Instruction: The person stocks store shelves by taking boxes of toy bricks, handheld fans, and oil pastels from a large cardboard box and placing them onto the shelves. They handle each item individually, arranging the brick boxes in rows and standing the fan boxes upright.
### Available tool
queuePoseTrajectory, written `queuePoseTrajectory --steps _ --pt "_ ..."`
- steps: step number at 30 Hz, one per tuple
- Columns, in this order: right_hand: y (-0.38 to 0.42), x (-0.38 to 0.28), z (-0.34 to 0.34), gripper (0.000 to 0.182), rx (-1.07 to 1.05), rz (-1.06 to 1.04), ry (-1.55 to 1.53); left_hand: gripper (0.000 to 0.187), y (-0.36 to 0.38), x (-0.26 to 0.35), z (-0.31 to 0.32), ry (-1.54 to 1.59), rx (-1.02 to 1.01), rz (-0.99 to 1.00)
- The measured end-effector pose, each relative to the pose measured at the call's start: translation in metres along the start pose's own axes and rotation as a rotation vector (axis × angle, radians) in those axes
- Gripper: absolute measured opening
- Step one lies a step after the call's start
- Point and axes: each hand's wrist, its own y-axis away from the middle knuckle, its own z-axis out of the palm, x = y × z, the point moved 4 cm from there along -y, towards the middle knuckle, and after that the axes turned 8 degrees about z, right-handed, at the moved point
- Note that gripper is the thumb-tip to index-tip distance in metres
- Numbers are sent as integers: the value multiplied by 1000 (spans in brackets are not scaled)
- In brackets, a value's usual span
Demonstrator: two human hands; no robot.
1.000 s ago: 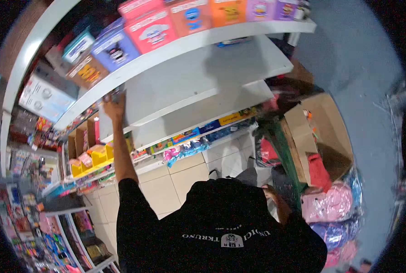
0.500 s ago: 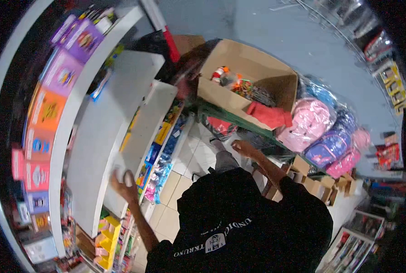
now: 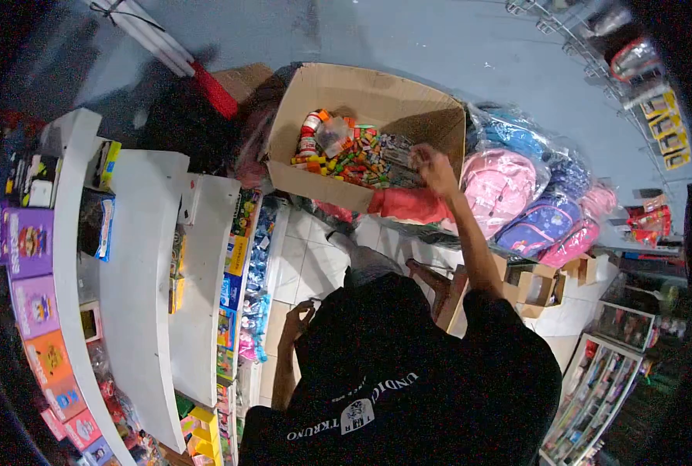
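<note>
My right hand (image 3: 433, 169) is over the right part of an open cardboard box (image 3: 322, 186), fingers bent and slightly apart, near clear-wrapped packs (image 3: 397, 149). Whether it touches them is unclear. Many small colourful pieces (image 3: 357, 158) lie in the box beside a red-and-white container (image 3: 309, 133). Red cloth (image 3: 412, 204) hangs over its near edge. Low beside my body, my left hand (image 3: 299, 317) has its fingers pinched together at a small dark thing I cannot make out.
White shelves (image 3: 132, 256) with boxed goods stand on the left. Plastic-wrapped backpacks (image 3: 501, 185) lie right of the box. Small cartons (image 3: 536, 287) and a brown wooden piece (image 3: 441, 293) are near my right side. A wire rack (image 3: 571, 48) is on the wall.
My right hand has moved up and over the box. My left hand has come away from the shelves towards my body, its fingers now closed. The view has shifted and turned.
</note>
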Motion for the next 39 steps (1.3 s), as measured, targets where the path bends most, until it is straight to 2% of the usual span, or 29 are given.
queuePoseTrajectory --steps 1,3,5,7,9,10,13,16,17,23,24,27,28,32,33,39 --pt "-14 8 1 24 -57 40 108 26 -5 8 -5 -38 -78 -130" --pt "-40 23 6 26 -171 112 321 27 -3 -4 -14 -17 -103 -358" --pt "-57 60 29 27 -345 174 514 27 18 -54 -20 -79 35 -456" --pt "-66 114 59 28 -496 226 624 27 39 -79 -32 -111 137 -427" --pt "-71 161 85 29 -595 259 692 27 72 -109 -34 -64 208 -602" --pt "-69 180 95 30 -629 272 707 28 80 -94 -41 177 258 -809" --pt "-66 223 121 32 -682 289 748 31 101 -79 -32 354 350 -944" --pt "-65 254 139 34 -687 292 761 32 112 -46 -15 215 258 -928" --pt "-63 262 144 35 -683 296 759 35 113 -38 -8 199 202 -843" --pt "-59 288 159 39 -590 293 741 38 137 -46 21 207 175 -1010" --pt "-60 292 160 40 -564 291 738 39 134 -40 15 310 211 -818" --pt "-67 306 160 42 -480 284 735 40 141 -64 13 474 223 -1110" --pt "-71 313 160 43 -460 281 738 42 120 -37 8 264 214 -1044" --pt "-81 338 164 46 -431 263 753 35 94 -18 -3 184 239 -937" --pt "-83 343 166 47 -427 262 758 36 88 -14 -6 249 266 -877" --pt "-84 362 179 52 -451 250 741 39 78 2 -9 102 249 -953"
